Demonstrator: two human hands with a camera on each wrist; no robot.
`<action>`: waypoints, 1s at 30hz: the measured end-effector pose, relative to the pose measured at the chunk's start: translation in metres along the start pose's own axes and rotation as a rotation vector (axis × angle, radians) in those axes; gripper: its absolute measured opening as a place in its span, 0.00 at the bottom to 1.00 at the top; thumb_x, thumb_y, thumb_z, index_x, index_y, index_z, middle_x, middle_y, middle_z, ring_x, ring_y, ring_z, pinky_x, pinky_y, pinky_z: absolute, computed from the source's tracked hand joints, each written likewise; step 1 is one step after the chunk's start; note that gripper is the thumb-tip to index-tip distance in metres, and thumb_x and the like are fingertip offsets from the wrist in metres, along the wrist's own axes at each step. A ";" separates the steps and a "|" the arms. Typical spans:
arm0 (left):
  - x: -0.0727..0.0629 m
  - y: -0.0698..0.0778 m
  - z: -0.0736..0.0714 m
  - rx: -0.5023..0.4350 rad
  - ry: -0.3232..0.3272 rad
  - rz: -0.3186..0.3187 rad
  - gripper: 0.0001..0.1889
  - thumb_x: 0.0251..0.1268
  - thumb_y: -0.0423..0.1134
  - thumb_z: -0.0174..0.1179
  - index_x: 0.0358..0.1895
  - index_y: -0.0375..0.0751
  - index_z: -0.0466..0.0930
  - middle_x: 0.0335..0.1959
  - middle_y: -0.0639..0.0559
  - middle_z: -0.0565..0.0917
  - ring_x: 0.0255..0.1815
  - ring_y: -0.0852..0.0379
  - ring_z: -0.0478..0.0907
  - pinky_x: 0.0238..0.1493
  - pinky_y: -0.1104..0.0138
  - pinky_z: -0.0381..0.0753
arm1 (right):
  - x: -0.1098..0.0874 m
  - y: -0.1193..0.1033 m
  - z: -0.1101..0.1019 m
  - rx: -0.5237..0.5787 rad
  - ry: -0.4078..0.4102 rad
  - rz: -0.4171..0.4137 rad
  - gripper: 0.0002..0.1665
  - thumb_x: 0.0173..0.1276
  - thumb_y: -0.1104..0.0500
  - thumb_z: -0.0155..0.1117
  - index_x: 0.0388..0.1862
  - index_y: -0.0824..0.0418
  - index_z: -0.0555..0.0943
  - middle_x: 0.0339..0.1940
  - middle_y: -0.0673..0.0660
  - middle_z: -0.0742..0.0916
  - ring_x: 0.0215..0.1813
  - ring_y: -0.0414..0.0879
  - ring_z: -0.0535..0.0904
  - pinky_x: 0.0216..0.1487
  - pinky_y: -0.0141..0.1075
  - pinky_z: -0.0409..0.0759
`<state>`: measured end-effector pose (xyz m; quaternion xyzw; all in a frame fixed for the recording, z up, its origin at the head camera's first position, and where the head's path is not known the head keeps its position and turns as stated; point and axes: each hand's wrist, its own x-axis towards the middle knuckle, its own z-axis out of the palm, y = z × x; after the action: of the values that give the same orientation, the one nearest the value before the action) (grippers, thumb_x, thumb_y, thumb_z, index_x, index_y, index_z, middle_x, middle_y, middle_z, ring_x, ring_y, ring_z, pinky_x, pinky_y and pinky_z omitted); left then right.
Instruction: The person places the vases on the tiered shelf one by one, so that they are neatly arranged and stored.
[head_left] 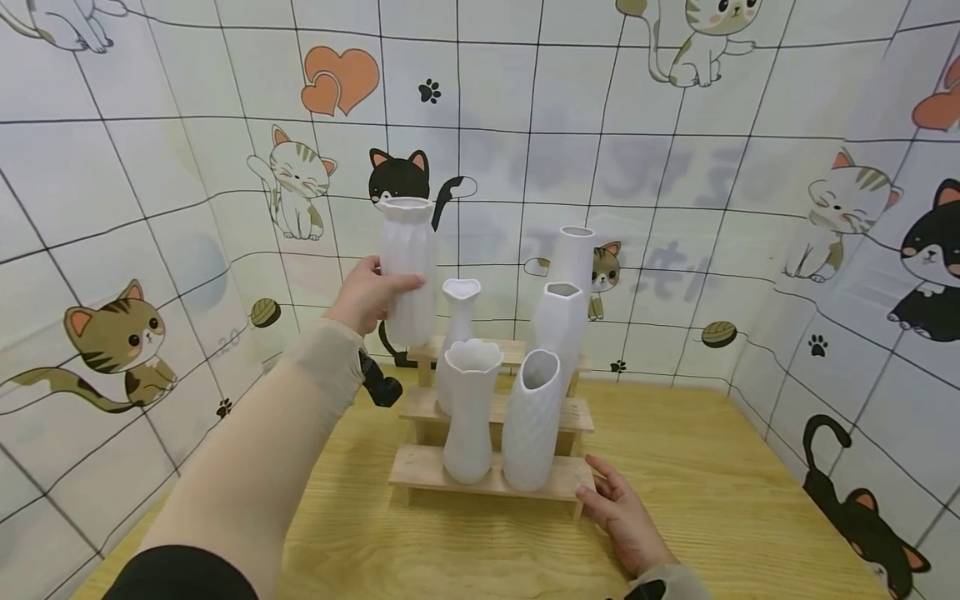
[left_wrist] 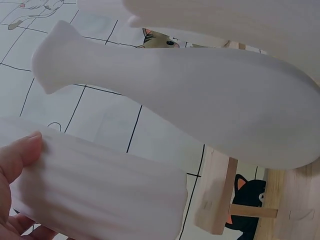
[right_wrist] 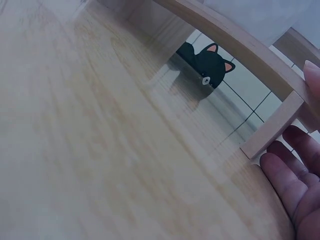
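Note:
My left hand (head_left: 371, 292) grips a white ribbed vase (head_left: 408, 271), thumb across its side, at the left end of the top step. In the left wrist view, a gap shows between this vase's base (left_wrist: 177, 200) and the step (left_wrist: 215, 190). At the right end of the bottom step (head_left: 427, 471) of a three-step wooden stand, my right hand (head_left: 618, 517) holds the edge. In the right wrist view its thumb (right_wrist: 313, 77) lies on top, with the fingers (right_wrist: 280, 175) around the stand's leg (right_wrist: 272, 127).
On the bottom step stand a wavy-rimmed vase (head_left: 470, 417) and a slant-mouthed textured vase (head_left: 532, 425). A slim-necked vase (head_left: 459, 321) and a faceted vase (head_left: 558, 321) are behind them, with a tall vase (head_left: 573, 258) at the back right. Cat-patterned walls (head_left: 495, 167) enclose the wooden table (head_left: 675, 450).

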<state>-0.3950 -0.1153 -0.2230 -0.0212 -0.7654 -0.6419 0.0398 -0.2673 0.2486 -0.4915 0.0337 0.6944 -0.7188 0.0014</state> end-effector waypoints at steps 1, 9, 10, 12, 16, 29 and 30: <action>0.001 -0.001 0.001 -0.002 0.000 -0.003 0.43 0.55 0.43 0.71 0.71 0.40 0.56 0.65 0.44 0.67 0.63 0.43 0.68 0.58 0.45 0.71 | 0.000 0.000 0.000 0.000 -0.001 0.001 0.38 0.69 0.61 0.62 0.74 0.61 0.58 0.63 0.69 0.73 0.56 0.50 0.76 0.53 0.43 0.75; 0.005 -0.004 0.012 -0.010 -0.002 -0.021 0.42 0.55 0.43 0.72 0.70 0.44 0.57 0.64 0.46 0.68 0.62 0.45 0.68 0.58 0.46 0.70 | -0.003 -0.002 0.001 0.002 -0.005 0.003 0.38 0.69 0.62 0.62 0.74 0.61 0.58 0.64 0.69 0.72 0.56 0.50 0.75 0.54 0.43 0.75; 0.006 -0.005 0.014 -0.012 -0.004 -0.017 0.42 0.55 0.43 0.72 0.70 0.43 0.58 0.64 0.46 0.69 0.62 0.45 0.68 0.58 0.46 0.70 | -0.003 -0.002 0.001 0.004 -0.005 0.002 0.38 0.69 0.62 0.62 0.74 0.61 0.58 0.64 0.69 0.72 0.56 0.50 0.75 0.54 0.43 0.75; 0.006 -0.005 0.017 -0.016 -0.011 -0.006 0.41 0.55 0.43 0.72 0.70 0.43 0.58 0.64 0.46 0.69 0.61 0.45 0.69 0.57 0.47 0.71 | -0.002 -0.002 0.001 0.008 -0.004 0.000 0.38 0.69 0.62 0.62 0.74 0.61 0.58 0.64 0.69 0.72 0.56 0.50 0.76 0.54 0.42 0.75; 0.006 -0.007 0.022 -0.025 -0.025 0.008 0.40 0.55 0.41 0.71 0.69 0.41 0.59 0.63 0.45 0.70 0.60 0.44 0.70 0.56 0.48 0.72 | -0.002 -0.002 0.001 0.013 -0.002 -0.004 0.38 0.68 0.63 0.62 0.74 0.62 0.58 0.63 0.69 0.73 0.55 0.49 0.76 0.53 0.42 0.75; 0.015 -0.012 0.038 -0.049 -0.020 -0.008 0.38 0.57 0.40 0.70 0.69 0.43 0.59 0.63 0.44 0.70 0.61 0.44 0.69 0.57 0.48 0.72 | -0.002 -0.002 0.002 0.022 -0.003 -0.011 0.39 0.68 0.63 0.62 0.74 0.63 0.58 0.63 0.69 0.73 0.53 0.47 0.76 0.51 0.39 0.76; 0.015 -0.012 0.038 -0.047 -0.018 -0.010 0.38 0.57 0.40 0.70 0.69 0.43 0.59 0.63 0.44 0.70 0.61 0.44 0.69 0.57 0.49 0.72 | -0.002 -0.002 0.002 0.022 -0.004 -0.012 0.39 0.68 0.63 0.62 0.74 0.63 0.58 0.63 0.69 0.73 0.54 0.47 0.76 0.51 0.39 0.76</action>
<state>-0.4124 -0.0801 -0.2404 -0.0244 -0.7504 -0.6598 0.0292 -0.2652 0.2466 -0.4892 0.0281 0.6864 -0.7266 -0.0019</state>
